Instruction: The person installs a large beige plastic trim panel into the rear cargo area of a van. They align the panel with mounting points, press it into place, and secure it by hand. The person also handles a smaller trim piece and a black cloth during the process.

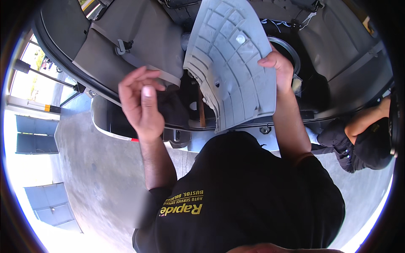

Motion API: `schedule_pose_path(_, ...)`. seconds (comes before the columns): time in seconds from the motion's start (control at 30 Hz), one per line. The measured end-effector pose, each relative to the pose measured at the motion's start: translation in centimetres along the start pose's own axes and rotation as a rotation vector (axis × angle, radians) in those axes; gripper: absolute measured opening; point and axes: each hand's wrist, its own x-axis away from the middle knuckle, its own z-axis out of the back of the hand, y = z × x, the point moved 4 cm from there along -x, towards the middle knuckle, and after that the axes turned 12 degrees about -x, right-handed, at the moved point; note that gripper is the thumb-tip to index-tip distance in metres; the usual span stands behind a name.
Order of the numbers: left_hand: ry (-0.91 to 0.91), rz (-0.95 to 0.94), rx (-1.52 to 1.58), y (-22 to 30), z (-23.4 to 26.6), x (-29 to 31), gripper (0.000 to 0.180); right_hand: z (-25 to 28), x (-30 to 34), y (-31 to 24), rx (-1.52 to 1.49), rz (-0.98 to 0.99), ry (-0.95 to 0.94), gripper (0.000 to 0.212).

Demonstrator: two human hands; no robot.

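Observation:
A large grey plastic trim panel [236, 63] with a ribbed grid on the side that shows is held up over the open rear of a car. My right hand [282, 69] grips its right edge, thumb on the ribbed face and the other fingers hidden behind. The panel's left edge is jagged and notched, and a small white round piece [240, 39] sits on its upper part. My left hand [142, 101] is raised to the left of the panel, apart from it, with its fingers loosely bent and nothing in them.
Grey side trim [135, 38] lines the cargo area on the left, more [346, 46] on the right. A round metal rim [291, 52] lies in the dark well behind the panel. Another person [367, 139] in black is close at the right. Concrete floor [97, 177] extends below.

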Motion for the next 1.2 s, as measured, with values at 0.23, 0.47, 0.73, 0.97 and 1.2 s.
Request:
schedule_pose_path(0.23, 0.559, 0.005, 0.2, 1.4, 5.3, -0.9, 0.025, 4.1, -1.0, -2.5, -0.47, -0.086, -0.25, 0.061)
schedule_pose_path(0.47, -0.416, -0.229, -0.242, 3.4, -10.5, 2.5, 0.041, 4.5, -1.9, -2.5, -0.532, -0.206, -0.404, 0.072)
schedule_pose_path(0.73, -0.019, -0.083, -0.527, -2.2, -4.4, 4.3, 0.011, 7.0, -0.9, -3.5, -0.56, -0.136, -0.447, 0.072)
schedule_pose_path(0.97, 0.26, 0.208, -0.066, -0.5, 3.1, 3.1, 0.03, 1.4, -0.5, -2.8, -0.461, -0.063, -0.282, 0.066)
schedule_pose_path(1.2, -0.308, -0.212, -0.471, 4.7, -3.0, 5.3, 0.045, -2.6, -1.1, -1.6, -0.278, 0.299, -0.148, 0.086)
